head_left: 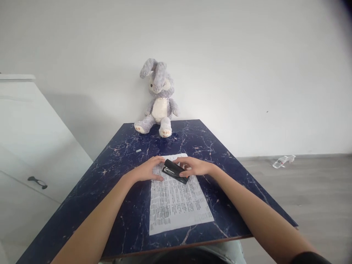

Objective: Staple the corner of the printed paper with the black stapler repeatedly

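A black stapler (176, 171) lies slantwise over the upper part of a printed sheet of paper (178, 205). My right hand (196, 167) holds its right end, thumb on the near side and fingers over the far side. To the left, my left hand (147, 169) rests on the paper's edge with thumb and fingers apart. Its fingertips come close to the stapler's left end; whether they touch it I cannot tell. The paper lies flat on the dark blue marbled table (132, 220), near its front edge.
A grey plush rabbit (159, 106) sits at the table's far end against the wall. A small pale strip (138, 150) lies left of the paper. On the left stands a white cabinet (33, 139). Clear plastic packaging (283, 161) is on the floor at right.
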The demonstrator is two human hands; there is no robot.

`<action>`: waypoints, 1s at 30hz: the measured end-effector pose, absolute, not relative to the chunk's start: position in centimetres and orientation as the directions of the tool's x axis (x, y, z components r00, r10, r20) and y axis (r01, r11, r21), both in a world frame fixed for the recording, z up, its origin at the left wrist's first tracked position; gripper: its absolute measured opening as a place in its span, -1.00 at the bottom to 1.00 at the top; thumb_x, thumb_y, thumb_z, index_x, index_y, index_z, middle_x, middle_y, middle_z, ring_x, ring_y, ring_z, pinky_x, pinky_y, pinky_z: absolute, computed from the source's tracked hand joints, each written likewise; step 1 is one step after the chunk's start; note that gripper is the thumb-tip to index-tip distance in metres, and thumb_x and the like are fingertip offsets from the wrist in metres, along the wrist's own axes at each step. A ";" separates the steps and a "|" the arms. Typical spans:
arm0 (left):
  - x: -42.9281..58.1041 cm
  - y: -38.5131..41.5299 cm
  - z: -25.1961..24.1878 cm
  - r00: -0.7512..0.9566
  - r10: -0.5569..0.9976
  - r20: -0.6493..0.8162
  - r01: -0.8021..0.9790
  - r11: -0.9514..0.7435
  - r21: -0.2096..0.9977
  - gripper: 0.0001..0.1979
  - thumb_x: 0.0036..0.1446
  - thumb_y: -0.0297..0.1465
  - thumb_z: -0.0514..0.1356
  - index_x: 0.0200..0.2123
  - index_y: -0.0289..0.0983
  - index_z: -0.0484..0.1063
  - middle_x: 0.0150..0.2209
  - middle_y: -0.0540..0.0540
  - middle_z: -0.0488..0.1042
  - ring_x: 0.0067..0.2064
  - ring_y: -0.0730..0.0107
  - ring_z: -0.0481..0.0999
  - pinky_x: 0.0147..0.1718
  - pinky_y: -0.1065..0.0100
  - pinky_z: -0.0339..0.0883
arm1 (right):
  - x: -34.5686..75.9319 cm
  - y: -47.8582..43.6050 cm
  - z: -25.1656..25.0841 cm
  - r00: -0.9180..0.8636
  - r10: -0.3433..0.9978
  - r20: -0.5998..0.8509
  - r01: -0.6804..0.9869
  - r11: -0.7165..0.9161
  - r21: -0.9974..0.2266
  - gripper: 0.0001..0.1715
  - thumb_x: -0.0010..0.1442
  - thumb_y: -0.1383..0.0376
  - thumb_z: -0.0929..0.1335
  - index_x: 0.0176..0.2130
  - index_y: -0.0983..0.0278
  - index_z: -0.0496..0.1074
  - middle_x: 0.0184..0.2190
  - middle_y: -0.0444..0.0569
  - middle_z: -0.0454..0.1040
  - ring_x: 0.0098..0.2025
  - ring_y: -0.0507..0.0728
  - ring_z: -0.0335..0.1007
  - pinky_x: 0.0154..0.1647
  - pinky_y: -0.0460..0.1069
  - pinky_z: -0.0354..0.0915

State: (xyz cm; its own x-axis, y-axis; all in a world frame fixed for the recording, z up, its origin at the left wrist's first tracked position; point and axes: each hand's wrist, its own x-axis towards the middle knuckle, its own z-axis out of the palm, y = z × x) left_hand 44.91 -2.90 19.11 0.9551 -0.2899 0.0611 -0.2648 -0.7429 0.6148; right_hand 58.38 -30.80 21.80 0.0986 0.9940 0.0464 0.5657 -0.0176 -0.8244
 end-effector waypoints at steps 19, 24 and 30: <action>44.9 -3.1 18.7 0.982 -0.190 0.018 -0.147 -0.695 0.704 0.05 -0.13 -0.03 0.51 0.37 -0.05 0.12 0.36 -0.31 0.24 0.35 -0.19 0.27 0.24 -0.08 0.21 | 59.4 -31.5 20.6 0.036 0.998 0.043 0.438 0.023 -0.899 -0.20 0.22 0.01 0.49 0.32 0.23 0.34 0.16 0.15 0.44 -0.02 0.22 0.45 -0.01 0.09 0.40; 44.8 -3.1 18.8 0.983 -0.183 -0.003 -0.117 -0.644 0.756 0.07 -0.19 -0.05 0.54 0.36 -0.10 0.18 0.35 -0.33 0.24 0.35 -0.23 0.25 0.26 -0.09 0.17 | 57.4 -30.1 19.9 0.127 0.978 0.165 0.673 0.037 -0.739 -0.48 0.15 0.15 0.51 0.06 0.28 0.49 -0.03 0.07 0.47 -0.07 0.22 0.39 -0.04 0.10 0.36; 45.3 -3.9 19.7 0.951 0.167 0.261 -0.235 -0.162 0.958 -0.35 0.18 0.09 0.27 0.18 -0.17 0.42 0.35 -0.25 0.30 0.40 -0.08 0.21 0.38 0.03 0.05 | 55.6 -29.0 19.8 0.329 0.894 0.302 0.713 -0.026 -0.701 -0.59 0.21 0.40 0.37 0.07 0.26 0.44 -0.06 0.04 0.51 -0.09 0.21 0.47 -0.03 0.12 0.40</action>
